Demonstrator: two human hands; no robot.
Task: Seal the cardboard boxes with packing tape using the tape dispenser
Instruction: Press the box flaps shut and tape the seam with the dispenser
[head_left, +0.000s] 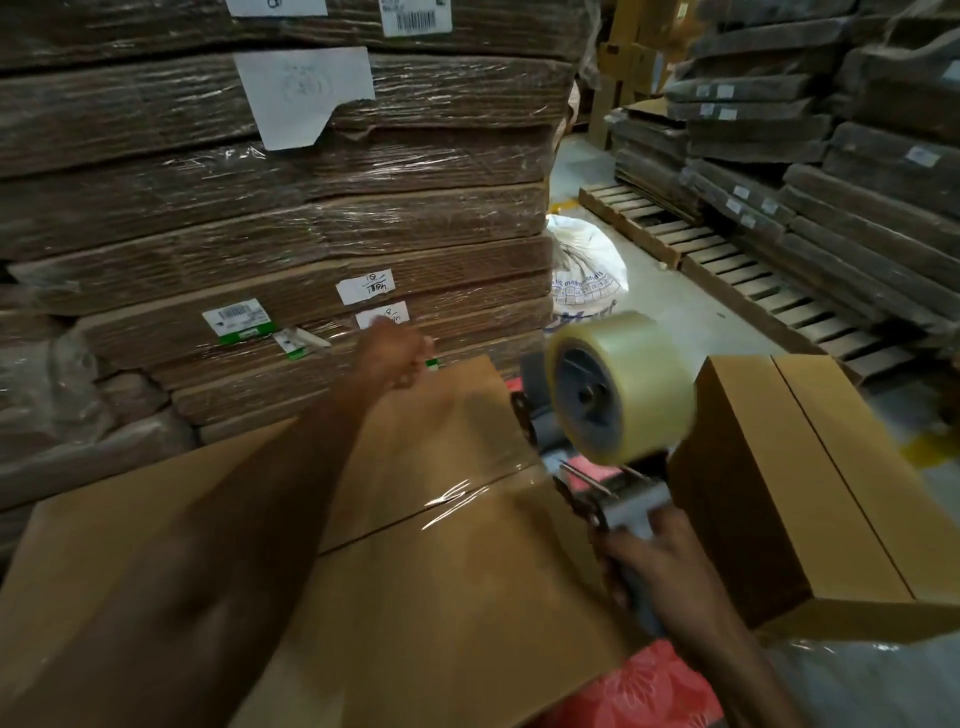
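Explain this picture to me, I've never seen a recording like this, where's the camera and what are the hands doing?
No machine here: a person wears one camera on the head, looking down at their own arms. The right hand grips the handle of a tape dispenser carrying a clear tape roll, beside a large cardboard box whose centre seam shows shiny tape. The left hand reaches to that box's far edge; blur hides its fingers. A second box stands to the right, wrapped cardboard stacks behind.

One head-worn wide-angle view — looking forward and down, close over the cardboard box (441, 597), facing the wrapped stacks (260, 218).
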